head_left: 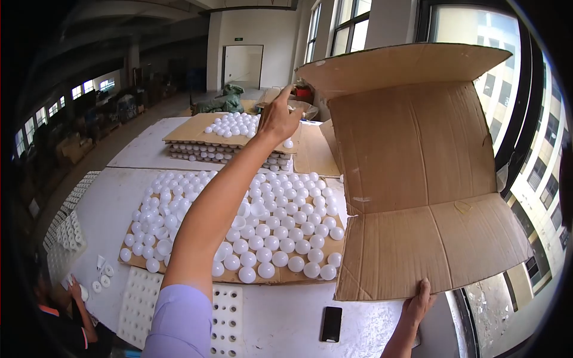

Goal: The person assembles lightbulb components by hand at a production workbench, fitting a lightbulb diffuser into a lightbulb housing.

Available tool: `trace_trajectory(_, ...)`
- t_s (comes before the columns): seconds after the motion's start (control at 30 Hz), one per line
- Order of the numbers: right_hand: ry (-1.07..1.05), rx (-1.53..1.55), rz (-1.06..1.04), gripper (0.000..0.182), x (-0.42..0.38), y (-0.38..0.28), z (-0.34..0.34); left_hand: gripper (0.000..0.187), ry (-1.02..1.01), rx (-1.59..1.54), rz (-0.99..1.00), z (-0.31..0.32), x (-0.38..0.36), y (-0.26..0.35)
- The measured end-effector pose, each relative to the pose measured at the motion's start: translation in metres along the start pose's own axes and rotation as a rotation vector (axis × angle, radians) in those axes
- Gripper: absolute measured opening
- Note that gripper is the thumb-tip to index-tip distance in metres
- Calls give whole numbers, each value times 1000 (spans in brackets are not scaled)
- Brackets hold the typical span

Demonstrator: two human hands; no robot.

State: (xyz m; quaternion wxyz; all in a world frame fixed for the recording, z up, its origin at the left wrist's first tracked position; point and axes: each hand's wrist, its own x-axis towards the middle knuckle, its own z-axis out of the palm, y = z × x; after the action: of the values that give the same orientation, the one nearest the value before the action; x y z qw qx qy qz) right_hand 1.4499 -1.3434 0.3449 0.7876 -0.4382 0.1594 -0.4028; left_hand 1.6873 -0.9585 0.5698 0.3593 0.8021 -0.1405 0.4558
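Observation:
My right hand (pixel 416 305) grips the lower edge of a large creased cardboard sheet (pixel 382 149), thumb on its front face. The sheet stands upright at the right, its top flap bent over. Raised near the sheet's upper left corner, my left hand (pixel 279 121) has its fingers apart and seems not to touch it. Below my left arm, many white domes (pixel 265 270) cover a flat cardboard piece (pixel 289 277) on the white table (pixel 280 316). Behind them is a stack of cardboard layers (pixel 197 136) with domes between and on top.
A black phone (pixel 331 324) lies at the table's front. White trays with holes (pixel 137 304) are partly under my left arm. Small white parts (pixel 105 280) lie farther left, near another person's hand (pixel 76 290). Windows (pixel 477 30) line the right side.

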Motion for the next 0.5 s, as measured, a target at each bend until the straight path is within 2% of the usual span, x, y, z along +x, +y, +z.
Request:
trace_trajectory(0.03,-104,-34,-46,43,26,20,5,54,-10,-66,50,16,-24,-16)
trace_trajectory(0.07,-213,-64,-94,40,48,33,17,55,-145,-92,18,23,-56,-22)
trace_trajectory(0.1,-214,-63,-83,40,58,43,40,55,-220,-153,68,25,-98,-23)
trace_trajectory(0.17,-224,-20,-201,36,66,70,98,56,-367,-189,64,32,-196,-40)
trace_trajectory(0.23,-225,-1,-214,35,86,89,149,48,-534,-187,63,19,-284,-53)
trace_trajectory(0.33,-259,-126,-312,31,116,132,216,27,-516,-107,-197,0,-401,-54)
trace_trajectory(0.4,-341,-291,-341,33,145,169,258,28,-453,-137,-309,-14,-473,-49)
trace_trajectory(0.47,-424,-307,-418,30,183,211,301,21,-521,-63,-486,-35,-522,-23)
trace_trajectory(0.5,-470,-282,-446,29,189,223,328,26,-534,-49,-573,-42,-542,-13)
